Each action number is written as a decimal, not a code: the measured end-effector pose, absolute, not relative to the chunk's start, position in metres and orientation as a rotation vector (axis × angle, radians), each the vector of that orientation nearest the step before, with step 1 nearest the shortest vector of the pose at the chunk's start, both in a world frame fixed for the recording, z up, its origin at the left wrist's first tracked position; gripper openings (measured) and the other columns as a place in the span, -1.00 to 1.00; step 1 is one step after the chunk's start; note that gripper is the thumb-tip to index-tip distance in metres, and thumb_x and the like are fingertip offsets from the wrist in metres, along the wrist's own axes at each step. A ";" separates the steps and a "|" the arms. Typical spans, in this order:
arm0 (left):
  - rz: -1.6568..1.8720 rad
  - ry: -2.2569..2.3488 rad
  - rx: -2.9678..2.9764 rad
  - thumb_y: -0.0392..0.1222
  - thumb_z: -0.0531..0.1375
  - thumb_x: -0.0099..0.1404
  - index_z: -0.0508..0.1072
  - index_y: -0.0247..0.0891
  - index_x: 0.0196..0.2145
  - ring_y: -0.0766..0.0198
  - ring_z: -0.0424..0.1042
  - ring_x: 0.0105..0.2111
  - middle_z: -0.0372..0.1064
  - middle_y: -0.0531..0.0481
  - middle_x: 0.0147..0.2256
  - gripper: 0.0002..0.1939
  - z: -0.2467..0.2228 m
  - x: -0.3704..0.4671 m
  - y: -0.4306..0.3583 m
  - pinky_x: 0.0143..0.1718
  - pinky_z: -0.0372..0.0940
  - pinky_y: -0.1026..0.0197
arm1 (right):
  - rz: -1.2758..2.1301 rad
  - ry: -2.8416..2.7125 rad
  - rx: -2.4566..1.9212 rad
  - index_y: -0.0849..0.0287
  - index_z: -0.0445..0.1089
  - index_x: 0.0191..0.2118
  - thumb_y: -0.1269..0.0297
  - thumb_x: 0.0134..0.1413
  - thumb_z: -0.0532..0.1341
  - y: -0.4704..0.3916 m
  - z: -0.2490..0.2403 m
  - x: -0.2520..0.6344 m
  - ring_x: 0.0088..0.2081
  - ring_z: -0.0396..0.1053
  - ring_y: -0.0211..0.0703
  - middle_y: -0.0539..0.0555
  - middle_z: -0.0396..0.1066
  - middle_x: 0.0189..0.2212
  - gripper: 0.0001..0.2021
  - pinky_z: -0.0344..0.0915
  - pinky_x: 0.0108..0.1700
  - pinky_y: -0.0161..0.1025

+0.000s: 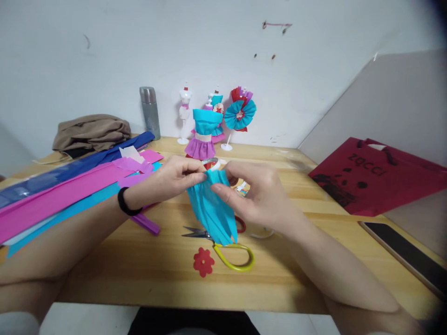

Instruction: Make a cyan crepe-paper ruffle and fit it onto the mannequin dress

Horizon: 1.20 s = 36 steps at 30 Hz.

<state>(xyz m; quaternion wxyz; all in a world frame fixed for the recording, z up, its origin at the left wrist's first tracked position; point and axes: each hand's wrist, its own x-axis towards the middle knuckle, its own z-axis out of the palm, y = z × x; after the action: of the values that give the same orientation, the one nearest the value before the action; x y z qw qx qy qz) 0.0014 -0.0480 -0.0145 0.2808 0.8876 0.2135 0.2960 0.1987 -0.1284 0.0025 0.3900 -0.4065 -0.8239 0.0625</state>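
Observation:
A piece of bright blue crepe paper (214, 204), gathered into folds at its top, hangs over the middle of the table. My left hand (178, 174) pinches its upper left edge between thumb and fingers. On the upper right edge, my right hand (253, 190) has its thumb in front and fingers behind. Below the paper lie scissors (235, 260) with yellow handles, partly covered by it. A red paper flower (203, 262) lies just left of the handles. Right behind the hands is a roll of tape (210, 162), half hidden.
Small dress forms in crepe paper outfits (203, 135) stand near the wall, beside a grey flask (150, 114). Pink crepe paper (70, 186) and a brown cloth (92, 132) lie left. On the right are a red paper bag (379, 177) and a phone (401, 253).

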 end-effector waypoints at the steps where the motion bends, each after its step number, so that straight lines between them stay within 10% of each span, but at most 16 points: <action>1: 0.802 0.558 2.375 -0.14 0.10 0.34 0.47 -0.33 -0.41 0.37 0.31 -0.47 0.37 0.05 -0.50 -0.74 -0.014 0.002 -0.049 -0.45 0.19 0.34 | 0.076 -2.154 -1.012 0.09 0.18 -0.50 0.26 0.17 0.20 -0.131 0.003 0.199 -0.53 0.18 -0.23 -0.02 0.27 -0.58 -0.75 0.09 -0.43 -0.22; 10: 0.833 0.476 2.360 -0.21 0.12 0.36 0.49 -0.31 -0.40 0.40 0.34 -0.47 0.43 0.05 -0.47 -0.77 -0.014 0.003 -0.055 -0.45 0.21 0.39 | 0.500 -2.261 -0.765 0.16 0.44 -0.34 0.32 0.25 0.18 -0.133 0.013 0.216 -0.54 0.37 -0.28 -0.03 0.46 -0.55 -0.86 0.28 -0.47 -0.32; 36: 1.152 0.280 2.703 -0.24 0.12 0.44 0.46 -0.30 -0.38 0.38 0.38 -0.45 0.43 0.02 -0.46 -0.77 -0.024 0.005 -0.054 -0.39 0.27 0.37 | -0.337 -2.066 -0.877 0.14 0.37 -0.28 0.47 0.17 0.15 -0.125 -0.006 0.203 -0.49 0.43 -0.23 -0.01 0.48 -0.49 -0.90 0.30 -0.44 -0.29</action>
<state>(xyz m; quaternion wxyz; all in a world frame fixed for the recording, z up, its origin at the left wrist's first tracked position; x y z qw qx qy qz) 0.0051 -0.0536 -0.0245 0.0947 0.9116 0.0944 0.3887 0.2034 -0.1253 -0.0062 0.4223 -0.3504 -0.8251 -0.1346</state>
